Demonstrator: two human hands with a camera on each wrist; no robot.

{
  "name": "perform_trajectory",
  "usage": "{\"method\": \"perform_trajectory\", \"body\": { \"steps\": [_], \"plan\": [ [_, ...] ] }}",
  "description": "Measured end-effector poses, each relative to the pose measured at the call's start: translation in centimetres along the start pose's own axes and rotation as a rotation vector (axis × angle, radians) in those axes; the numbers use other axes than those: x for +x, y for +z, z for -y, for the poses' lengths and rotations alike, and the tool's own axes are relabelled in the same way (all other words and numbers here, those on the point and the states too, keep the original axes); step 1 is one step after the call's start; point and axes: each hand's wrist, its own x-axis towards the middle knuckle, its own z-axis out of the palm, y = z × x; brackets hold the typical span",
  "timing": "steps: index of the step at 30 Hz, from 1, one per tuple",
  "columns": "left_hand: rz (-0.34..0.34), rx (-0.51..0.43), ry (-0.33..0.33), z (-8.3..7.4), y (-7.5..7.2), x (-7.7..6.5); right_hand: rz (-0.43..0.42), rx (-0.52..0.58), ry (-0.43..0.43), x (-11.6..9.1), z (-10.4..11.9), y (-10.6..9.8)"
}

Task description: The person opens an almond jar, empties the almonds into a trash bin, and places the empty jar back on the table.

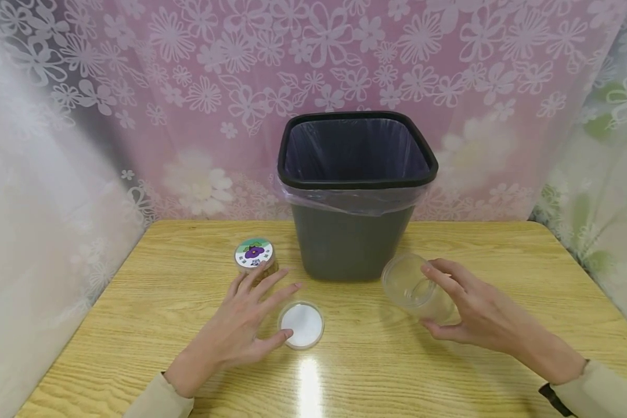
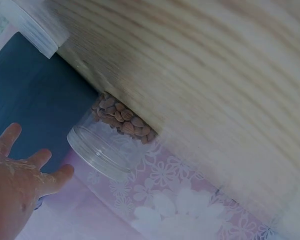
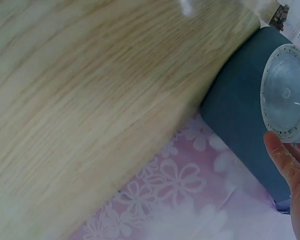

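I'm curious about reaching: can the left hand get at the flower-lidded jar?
Probably yes: the left hand is close to the jar, its fingers spread, with nothing visible between them.

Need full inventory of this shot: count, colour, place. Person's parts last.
bin: 1, dark grey, black rim, back centre of table
liner: 1, translucent purplish, inside bin, folded over its rim
filled jar: 1, clear, left of bin
brown nut-like pieces: uncounted, in filled jar
printed lid: 1, white and green with purple motif, on filled jar
loose lid: 1, white, clear rim, table front of bin
clear jar: 1, colourless, tilted in right hand
table: 1, yellowish wood grain, under everything
floral cloth: count unclear, pink and white, behind table
left hand: 1, fingers spread, near loose lid
right hand: 1, gripping clear jar
sleeves: 2, beige, at wrists
black band: 1, right wrist
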Motion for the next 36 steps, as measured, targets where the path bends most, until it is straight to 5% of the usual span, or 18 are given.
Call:
{"method": "perform_trajectory", "body": {
  "steps": [13, 22, 36],
  "plan": [
    [-0.009, -0.014, -0.073, 1.0, -1.0, -0.5, -0.001, 0.047, 0.017, 0.5, 0.8, 1.5],
    [-0.025, -0.014, -0.119, 1.9, -1.6, -1.2, 0.119, 0.1, 0.102, 0.2, 1.7, 2.1],
    [0.0, 0.01, -0.216, 3.5, -2.5, -2.7, 0.155, 0.157, 0.09, 1.4, 3.5, 3.7]
  ]
}}
